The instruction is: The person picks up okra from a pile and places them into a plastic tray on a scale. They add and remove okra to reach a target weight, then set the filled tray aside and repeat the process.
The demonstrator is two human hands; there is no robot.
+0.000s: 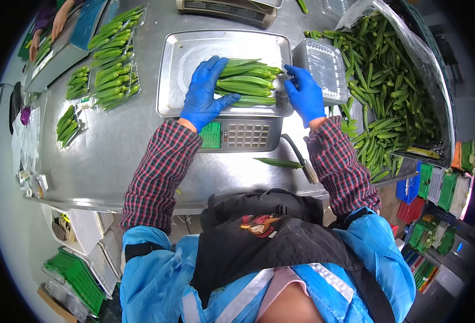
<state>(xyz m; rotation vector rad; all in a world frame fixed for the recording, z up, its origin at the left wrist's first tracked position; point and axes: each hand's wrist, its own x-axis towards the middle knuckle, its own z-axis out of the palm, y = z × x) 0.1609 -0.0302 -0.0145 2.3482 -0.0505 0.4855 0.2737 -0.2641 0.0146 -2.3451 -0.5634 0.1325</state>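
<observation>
A bundle of green okra (246, 83) lies on the metal tray (171, 64) of a digital scale (248, 133) with a green-lit display. My left hand (206, 96), in a blue glove, rests at the bundle's left end, fingers apart, the thumb along its lower side. My right hand (303, 94), also blue-gloved, is at the tray's right edge by the okra tips, its fingers apart and curved. Clear plastic boxes (323, 70) stand stacked just right of it. One loose okra (278, 162) and a knife-like tool (308, 171) lie below the scale.
A large heap of okra (385, 81) fills a lined crate at the right and spills onto the steel table (108, 172). Packed okra (113, 70) lies in rows at the left. A second scale (226, 11) stands at the back. Another person's hands (58, 24) are at the upper left.
</observation>
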